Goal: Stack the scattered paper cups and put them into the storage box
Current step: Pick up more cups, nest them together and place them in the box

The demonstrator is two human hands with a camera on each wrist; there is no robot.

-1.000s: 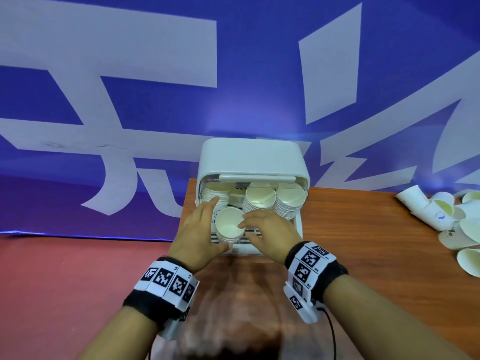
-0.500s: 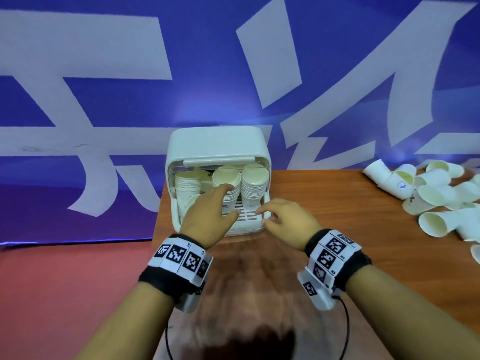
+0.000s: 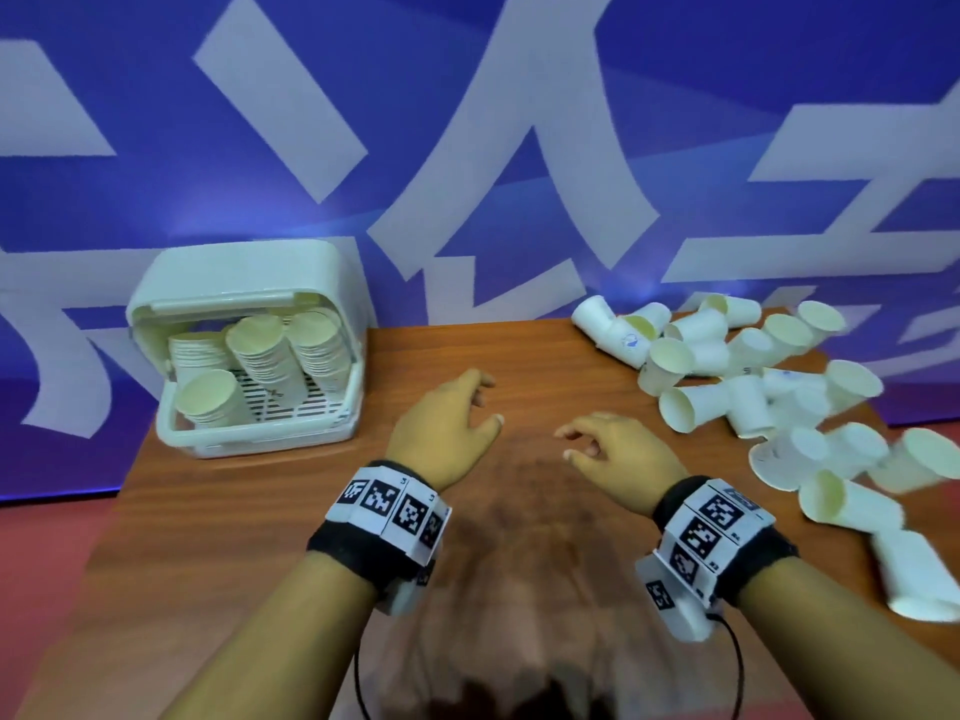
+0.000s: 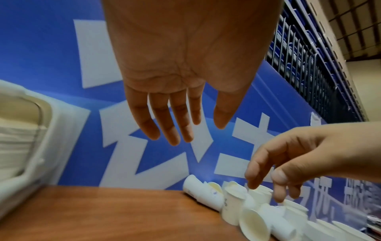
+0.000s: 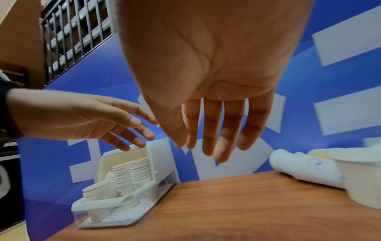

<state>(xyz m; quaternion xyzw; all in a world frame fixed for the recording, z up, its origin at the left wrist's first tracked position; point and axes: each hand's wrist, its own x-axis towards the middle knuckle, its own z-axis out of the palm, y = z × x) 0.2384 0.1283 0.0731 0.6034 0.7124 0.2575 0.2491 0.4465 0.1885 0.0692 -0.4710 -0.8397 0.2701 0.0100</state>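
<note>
A white storage box (image 3: 249,439) with its lid raised sits at the table's far left; several stacks of paper cups (image 3: 270,366) lean inside it. It also shows in the right wrist view as the box (image 5: 123,212). Many loose white paper cups (image 3: 748,387) lie scattered at the right, seen again as cups (image 4: 243,210). My left hand (image 3: 467,407) hovers over the middle of the table, fingers relaxed, holding nothing. My right hand (image 3: 582,441) hangs beside it, fingers loosely spread and empty, a short way left of the loose cups.
The brown wooden table (image 3: 260,537) ends at its left edge just beyond the box. A blue banner with white lettering (image 3: 467,174) stands right behind the table. Red floor (image 3: 52,563) shows to the left.
Both hands have left the box and moved right to the middle of the table. The short stack they were setting in now rests inside the box. The view has swung right.
</note>
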